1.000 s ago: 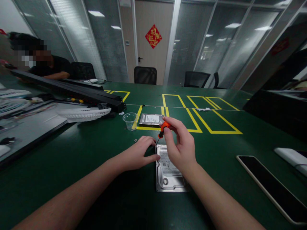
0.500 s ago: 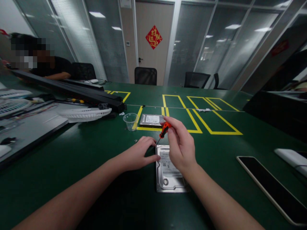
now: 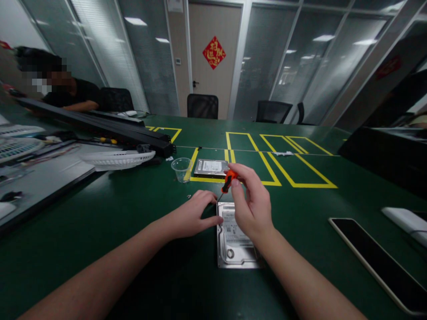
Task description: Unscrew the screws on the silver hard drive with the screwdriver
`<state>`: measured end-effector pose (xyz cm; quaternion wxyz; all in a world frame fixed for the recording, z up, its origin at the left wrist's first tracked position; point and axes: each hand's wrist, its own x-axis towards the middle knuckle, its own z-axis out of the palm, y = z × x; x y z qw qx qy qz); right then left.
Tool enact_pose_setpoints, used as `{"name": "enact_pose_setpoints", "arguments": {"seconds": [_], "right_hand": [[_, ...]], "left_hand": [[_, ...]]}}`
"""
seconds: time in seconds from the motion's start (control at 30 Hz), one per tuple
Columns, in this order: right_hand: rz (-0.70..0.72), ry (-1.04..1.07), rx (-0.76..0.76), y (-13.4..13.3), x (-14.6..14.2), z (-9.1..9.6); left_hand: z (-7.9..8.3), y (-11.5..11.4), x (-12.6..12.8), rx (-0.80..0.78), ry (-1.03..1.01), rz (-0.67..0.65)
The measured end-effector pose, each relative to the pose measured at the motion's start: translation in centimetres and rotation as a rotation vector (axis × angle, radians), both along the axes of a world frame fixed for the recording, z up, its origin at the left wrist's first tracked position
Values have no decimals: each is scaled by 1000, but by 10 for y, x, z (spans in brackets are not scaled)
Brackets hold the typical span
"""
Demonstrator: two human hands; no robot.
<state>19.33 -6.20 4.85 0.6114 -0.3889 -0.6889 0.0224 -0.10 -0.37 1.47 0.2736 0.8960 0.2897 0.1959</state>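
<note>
A silver hard drive (image 3: 238, 255) lies flat on the green table, label side up. My right hand (image 3: 255, 202) is closed on the orange and black handle of a screwdriver (image 3: 229, 180), whose thin shaft slants down to the drive's far left corner. With thumb on the drive's left edge and fingers by that same corner, my left hand (image 3: 195, 215) grips it. The tip and any screw under it are too small to make out. A second hard drive (image 3: 211, 166) lies beyond my hands, next to a clear plastic cup (image 3: 182, 170).
Yellow tape (image 3: 313, 185) marks rectangles on the table (image 3: 160, 275). To the right lies a phone-like dark slab (image 3: 376, 262) near a white device (image 3: 405, 222). Black bars (image 3: 133, 133) and a white racket-like frame (image 3: 116, 159) occupy the left. A person (image 3: 80, 95) sits at the far left.
The fingers of my right hand have shifted slightly around the screwdriver handle. My left hand and both drives stay in place.
</note>
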Motion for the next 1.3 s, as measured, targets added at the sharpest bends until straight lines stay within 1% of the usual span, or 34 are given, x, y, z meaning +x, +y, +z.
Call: {"name": "enact_pose_setpoints", "arguments": {"seconds": [0.1,0.23,0.33,0.4,0.6,0.73,0.83,0.93,1.07,1.17,1.3], "right_hand": [[2,19,1,1,0,-2],[-69,-40,74,3,0,1],[-91,-64,77,2,0,4],[-87,-58,61,1,0,5],[-7,-15,15,1,0,0],[-57,-47,70,3,0,1],[-106,-65,73,2,0,4],[-78,-44,49,0,0,5],[-15,-16,16,0,0,1],[-21,-17,7,2,1,-2],[-58,-80,50,3,2,0]], "left_hand": [[2,-1,0,-15,10,1],[2,-1,0,-25,8,10],[2,-1,0,-20,8,12],[1,-1,0,-16,12,6],[-1,0,0,-19,-7,2],[-2,0,0,-21,-6,3],[-3,0,0,-18,3,7],[-3,1,0,-14,1,4],[-2,1,0,-13,-9,5],[-2,1,0,-19,-2,6],[-3,1,-1,-12,-2,11]]}}
